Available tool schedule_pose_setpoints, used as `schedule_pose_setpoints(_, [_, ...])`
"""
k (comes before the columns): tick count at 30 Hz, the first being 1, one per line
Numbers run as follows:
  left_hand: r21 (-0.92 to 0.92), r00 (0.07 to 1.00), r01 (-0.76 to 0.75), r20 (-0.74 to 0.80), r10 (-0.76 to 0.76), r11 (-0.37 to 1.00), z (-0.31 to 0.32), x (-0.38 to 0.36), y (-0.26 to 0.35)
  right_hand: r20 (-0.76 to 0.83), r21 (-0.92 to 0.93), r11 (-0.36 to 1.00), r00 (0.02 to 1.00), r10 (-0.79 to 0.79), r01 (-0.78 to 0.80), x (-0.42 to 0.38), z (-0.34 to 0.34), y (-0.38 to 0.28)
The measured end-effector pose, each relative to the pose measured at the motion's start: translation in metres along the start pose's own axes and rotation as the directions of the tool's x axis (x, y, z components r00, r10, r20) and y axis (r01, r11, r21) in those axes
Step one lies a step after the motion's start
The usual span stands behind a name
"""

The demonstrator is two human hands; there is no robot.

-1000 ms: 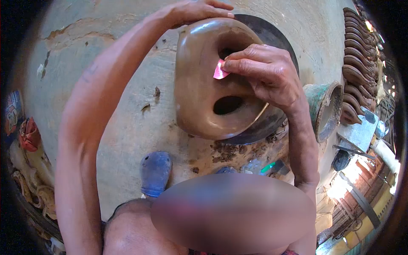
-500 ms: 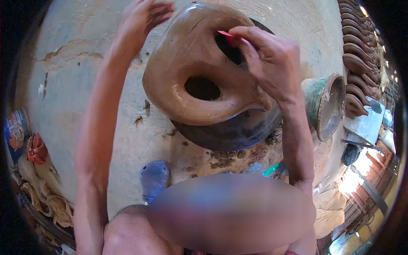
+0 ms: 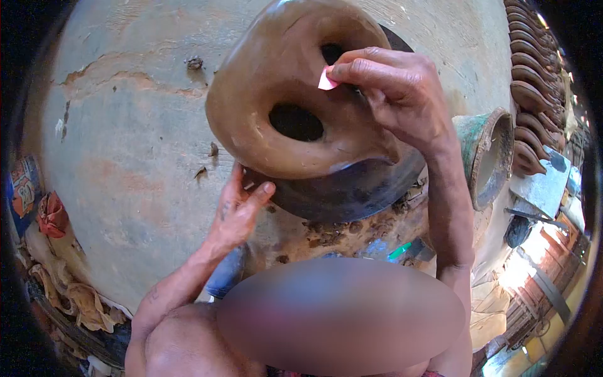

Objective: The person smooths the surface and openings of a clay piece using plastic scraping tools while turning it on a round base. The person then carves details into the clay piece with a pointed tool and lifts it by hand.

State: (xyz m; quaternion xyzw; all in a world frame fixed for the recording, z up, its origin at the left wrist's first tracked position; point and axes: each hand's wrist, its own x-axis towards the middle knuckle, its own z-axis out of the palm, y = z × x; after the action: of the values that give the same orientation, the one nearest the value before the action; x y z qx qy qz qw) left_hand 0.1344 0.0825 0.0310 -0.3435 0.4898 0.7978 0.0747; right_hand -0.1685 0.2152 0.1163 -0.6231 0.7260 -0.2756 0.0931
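A large smooth brown clay piece (image 3: 251, 119) with two dark holes rests on a dark round wheel (image 3: 352, 191). My right hand (image 3: 399, 91) pinches a small pink scrap (image 3: 326, 79) over the piece, between the two holes. At the lower left edge of the clay, my left hand (image 3: 242, 204) has its fingers apart, with some fingertips hidden under the rim. It holds nothing that I can see.
A greenish pot (image 3: 466, 141) stands right of the wheel. Curved clay pieces (image 3: 529, 66) are stacked at the far right. A green object (image 3: 399, 251) lies near the wheel's front. At far left sits a red bundle (image 3: 52, 215).
My left hand has come down from the top to the clay's lower left edge. My right hand and the pink scrap have moved slightly down. The clay piece has turned a little.
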Motion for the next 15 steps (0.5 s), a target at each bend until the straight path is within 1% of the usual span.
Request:
schedule_pose_setpoints(1, [0.057, 1.000, 0.016, 0.012, -0.016, 0.998, -0.005, 0.003, 0.006, 0.003, -0.002, 1.000, 1.000, 0.006, -0.006, -0.004, -0.003, 0.003])
schedule_pose_setpoints(2, [0.067, 0.999, -0.037, 0.033, 0.035, 0.997, -0.013, 0.009, 0.005, 0.012, -0.005, 1.000, 1.000, -0.002, 0.002, -0.007, -0.006, 0.006])
schedule_pose_setpoints(3, [0.068, 0.999, -0.036, 0.038, 0.034, 0.997, -0.021, 0.014, 0.009, 0.020, -0.009, 1.000, 1.000, -0.009, 0.009, -0.010, -0.009, 0.008])
schedule_pose_setpoints(5, [0.159, 0.999, -0.002, 0.050, -0.006, 0.987, -0.035, 0.026, 0.020, -0.001, 0.000, 1.000, 1.000, -0.004, 0.004, -0.020, -0.009, 0.017])
schedule_pose_setpoints(7, [0.158, 0.999, 0.008, 0.044, -0.015, 0.987, -0.048, 0.040, 0.024, -0.024, 0.010, 1.000, 1.000, 0.004, -0.004, -0.030, -0.012, 0.020])
schedule_pose_setpoints(10, [0.149, 0.996, -0.058, 0.076, 0.047, 0.987, -0.051, 0.059, 0.045, -0.008, -0.006, 1.000, 1.000, 0.013, -0.013, -0.044, -0.016, 0.020])
schedule_pose_setpoints(11, [0.161, 0.989, -0.107, 0.118, 0.088, 0.981, -0.058, 0.070, 0.047, -0.023, -0.014, 1.000, 1.000, 0.008, -0.008, -0.048, -0.018, 0.020])
schedule_pose_setpoints(13, [0.229, 0.984, -0.174, 0.080, 0.160, 0.958, -0.060, 0.086, 0.055, -0.036, -0.022, 1.000, 0.999, 0.010, -0.011, -0.055, -0.022, 0.020])
schedule_pose_setpoints(15, [0.301, 0.988, -0.151, 0.088, 0.130, 0.942, -0.058, 0.100, 0.075, 0.006, -0.074, 0.997, 1.000, -0.017, 0.017, -0.059, -0.028, 0.020])
